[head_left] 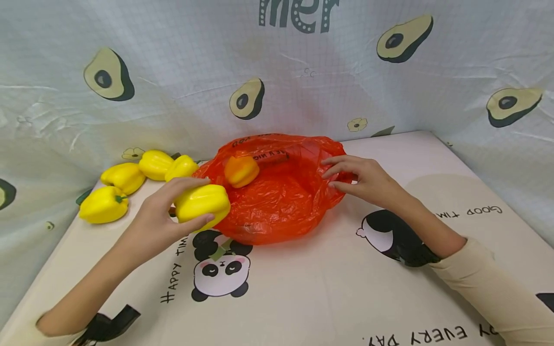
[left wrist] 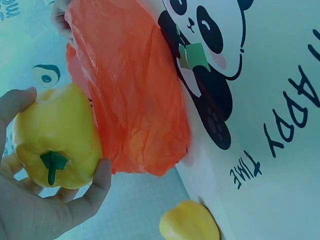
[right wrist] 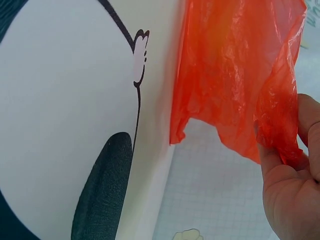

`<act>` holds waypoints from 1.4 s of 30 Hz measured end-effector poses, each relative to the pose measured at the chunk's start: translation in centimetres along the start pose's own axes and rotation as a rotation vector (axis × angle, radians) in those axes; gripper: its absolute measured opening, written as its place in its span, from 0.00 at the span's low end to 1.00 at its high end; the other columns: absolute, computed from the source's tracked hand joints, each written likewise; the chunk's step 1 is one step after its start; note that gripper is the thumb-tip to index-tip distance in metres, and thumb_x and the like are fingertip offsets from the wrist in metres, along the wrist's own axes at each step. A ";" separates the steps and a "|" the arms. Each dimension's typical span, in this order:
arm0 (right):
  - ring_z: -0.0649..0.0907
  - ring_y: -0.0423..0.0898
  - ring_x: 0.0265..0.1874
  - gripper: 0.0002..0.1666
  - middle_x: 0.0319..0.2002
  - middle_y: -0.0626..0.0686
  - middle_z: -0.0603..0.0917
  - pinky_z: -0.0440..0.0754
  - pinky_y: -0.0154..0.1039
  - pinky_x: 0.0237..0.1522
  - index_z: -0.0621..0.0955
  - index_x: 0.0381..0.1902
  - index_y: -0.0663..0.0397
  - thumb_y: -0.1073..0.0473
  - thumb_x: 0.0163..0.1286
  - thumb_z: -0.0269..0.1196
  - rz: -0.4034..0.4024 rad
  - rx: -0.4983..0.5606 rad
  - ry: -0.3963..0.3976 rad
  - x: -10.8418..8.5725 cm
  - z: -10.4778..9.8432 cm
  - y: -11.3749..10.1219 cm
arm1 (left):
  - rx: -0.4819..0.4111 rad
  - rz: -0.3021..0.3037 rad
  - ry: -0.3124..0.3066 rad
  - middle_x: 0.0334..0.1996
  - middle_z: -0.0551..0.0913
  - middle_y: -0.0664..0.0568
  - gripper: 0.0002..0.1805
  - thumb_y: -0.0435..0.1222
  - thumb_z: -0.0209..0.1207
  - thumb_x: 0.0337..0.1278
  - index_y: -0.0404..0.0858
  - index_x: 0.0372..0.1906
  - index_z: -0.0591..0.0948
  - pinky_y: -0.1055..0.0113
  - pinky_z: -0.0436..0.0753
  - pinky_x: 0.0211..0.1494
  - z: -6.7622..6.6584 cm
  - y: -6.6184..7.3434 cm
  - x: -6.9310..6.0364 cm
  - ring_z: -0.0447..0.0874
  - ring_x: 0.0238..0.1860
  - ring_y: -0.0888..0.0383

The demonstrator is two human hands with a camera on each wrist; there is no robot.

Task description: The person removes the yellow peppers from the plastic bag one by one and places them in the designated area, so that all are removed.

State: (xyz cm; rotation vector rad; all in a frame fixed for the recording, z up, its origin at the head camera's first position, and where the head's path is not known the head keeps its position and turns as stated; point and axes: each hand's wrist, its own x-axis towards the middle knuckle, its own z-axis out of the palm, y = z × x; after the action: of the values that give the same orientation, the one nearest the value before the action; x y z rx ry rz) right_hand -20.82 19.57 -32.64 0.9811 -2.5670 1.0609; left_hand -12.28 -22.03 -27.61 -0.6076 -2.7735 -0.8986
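Note:
My left hand [head_left: 166,209] grips a yellow bell pepper [head_left: 202,205] at the left rim of a red plastic bag [head_left: 277,211]. In the left wrist view the held bell pepper [left wrist: 60,132] shows its green stem, with fingers and thumb around its sides. The bag lies with its mouth wide, and another bell pepper [head_left: 241,171] sits inside it. On the bag's right side, my right hand [head_left: 365,180] pinches the rim. The right wrist view shows the red plastic [right wrist: 280,120] between thumb and fingers of that hand [right wrist: 290,190].
Several more yellow bell peppers [head_left: 104,205] lie at the table's back left. The pale table [head_left: 294,293] carries printed pandas and lettering. Behind it hangs a white cloth [head_left: 182,57] with printed avocados, close to the bag's far side.

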 end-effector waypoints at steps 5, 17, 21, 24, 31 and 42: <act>0.81 0.50 0.56 0.14 0.60 0.52 0.83 0.80 0.29 0.40 0.88 0.48 0.49 0.65 0.65 0.72 -0.017 -0.019 0.005 0.0 -0.1 0.0 | 0.000 -0.007 0.000 0.66 0.74 0.52 0.33 0.46 0.71 0.59 0.47 0.69 0.75 0.72 0.78 0.47 -0.1 0.0 -0.1 0.75 0.55 0.51; 0.80 0.50 0.60 0.14 0.61 0.51 0.83 0.82 0.30 0.46 0.89 0.49 0.47 0.64 0.65 0.72 0.014 -0.014 -0.002 0.1 -0.2 -0.2 | -0.006 -0.019 0.010 0.67 0.74 0.51 0.33 0.45 0.71 0.60 0.48 0.70 0.75 0.77 0.75 0.48 -0.4 0.2 -0.4 0.73 0.59 0.48; 0.80 0.50 0.59 0.14 0.60 0.51 0.83 0.81 0.29 0.44 0.89 0.48 0.47 0.65 0.65 0.72 0.005 -0.018 -0.001 0.1 -0.2 -0.1 | -0.009 -0.018 0.019 0.67 0.74 0.51 0.33 0.45 0.71 0.60 0.50 0.70 0.75 0.79 0.73 0.49 -0.4 0.2 -0.5 0.73 0.61 0.48; 0.80 0.50 0.59 0.14 0.60 0.51 0.83 0.81 0.29 0.43 0.88 0.49 0.48 0.65 0.65 0.72 -0.006 -0.025 -0.002 0.0 -0.3 -0.1 | -0.016 -0.019 0.031 0.67 0.74 0.52 0.33 0.45 0.72 0.59 0.51 0.70 0.75 0.80 0.73 0.48 -0.5 0.0 -0.7 0.73 0.61 0.48; 0.81 0.51 0.56 0.15 0.60 0.52 0.83 0.80 0.29 0.41 0.88 0.48 0.48 0.65 0.64 0.72 -0.009 -0.027 0.004 0.0 -0.4 0.0 | -0.033 -0.027 0.075 0.65 0.76 0.54 0.34 0.42 0.73 0.57 0.52 0.69 0.75 0.77 0.73 0.44 -0.8 -0.8 -1.3 0.71 0.55 0.60; 0.80 0.51 0.60 0.15 0.60 0.51 0.83 0.81 0.29 0.43 0.88 0.48 0.49 0.65 0.64 0.72 -0.002 -0.016 0.005 0.1 -0.3 0.1 | -0.008 -0.084 0.100 0.63 0.77 0.53 0.35 0.40 0.74 0.56 0.52 0.69 0.75 0.80 0.72 0.42 -1.5 -2.3 -3.0 0.68 0.51 0.66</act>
State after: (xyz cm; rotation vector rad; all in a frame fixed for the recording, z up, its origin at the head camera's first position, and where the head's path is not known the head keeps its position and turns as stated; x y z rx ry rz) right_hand -20.97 19.82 -32.44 0.9755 -2.5661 1.0395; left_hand -10.55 -25.56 -28.45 -0.4374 -2.7243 -0.9298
